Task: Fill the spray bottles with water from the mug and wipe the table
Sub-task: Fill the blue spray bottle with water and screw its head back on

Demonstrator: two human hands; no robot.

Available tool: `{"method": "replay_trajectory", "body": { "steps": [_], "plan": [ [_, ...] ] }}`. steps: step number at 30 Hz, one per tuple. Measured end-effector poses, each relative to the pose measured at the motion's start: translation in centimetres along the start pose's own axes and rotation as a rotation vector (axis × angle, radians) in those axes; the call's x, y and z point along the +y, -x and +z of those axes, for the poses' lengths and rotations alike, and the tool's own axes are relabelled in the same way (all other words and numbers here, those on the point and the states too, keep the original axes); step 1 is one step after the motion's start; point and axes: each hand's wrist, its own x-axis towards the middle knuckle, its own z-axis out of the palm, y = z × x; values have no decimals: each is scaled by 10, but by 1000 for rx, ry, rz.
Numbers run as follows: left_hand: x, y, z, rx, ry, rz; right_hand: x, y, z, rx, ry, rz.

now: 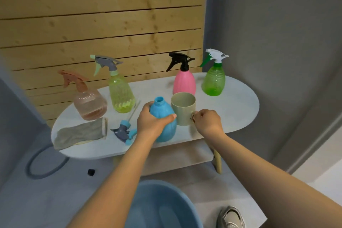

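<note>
Between both hands, uncapped blue bottle (163,122) steadied by left hand (153,121) fingers wrapped round; right hand (208,121) fingers pinch mug (183,108) handle, likely to pour.

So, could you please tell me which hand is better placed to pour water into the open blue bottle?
The right hand: its grip is already on the mug handle, right beside the uncapped blue bottle. The left hand holds that bottle steady on the table.
</note>
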Motion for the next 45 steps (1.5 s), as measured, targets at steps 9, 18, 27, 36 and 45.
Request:
{"method": "replay_trajectory", "body": {
  "steps": [9,18,27,36,45],
  "plan": [
    [-4,3,-28,-314,-93,-15,0,16,-3,292,-57,-343],
    [-57,3,-82,-276,-995,65,-27,43,21,187,-86,-568],
    [-64,16,-92,-170,-830,140,-38,52,25,153,-120,-539],
    [-46,42,-141,-55,-83,-252,-49,70,29,76,-146,-633],
    [-9,77,-170,-301,718,-350,-73,92,35,-139,-80,-1101]
  ]
}}
